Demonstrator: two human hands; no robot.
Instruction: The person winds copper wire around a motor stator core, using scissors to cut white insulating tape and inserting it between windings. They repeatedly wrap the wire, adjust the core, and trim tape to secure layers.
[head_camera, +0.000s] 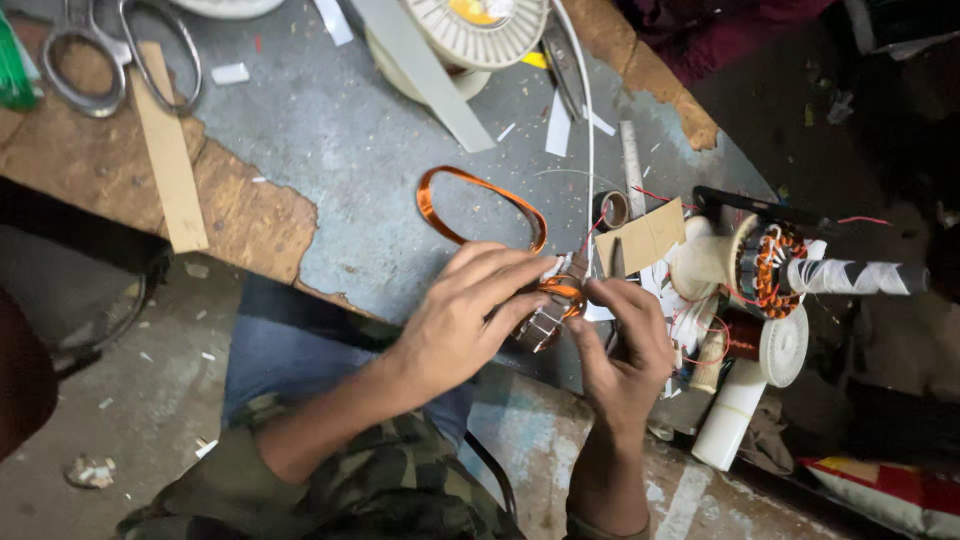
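Note:
My left hand (465, 315) and my right hand (625, 350) meet over the near edge of a worn grey bench (330, 130). Between them they hold a small metal core wound with copper wire (555, 305). My left fingers lie across its top; my right fingertips pinch its right side. Just beyond it on the bench, a loose oval loop of copper wire (480, 205) lies flat. A white strand runs up from the core toward the back.
Scissors (115, 50) and a wooden strip (170, 150) lie at the back left. A white spool (475, 30) stands at the back. At the right are a piece of cardboard (640, 240), a wound copper stator (770, 270) on a taped shaft, and wire spools (750, 340).

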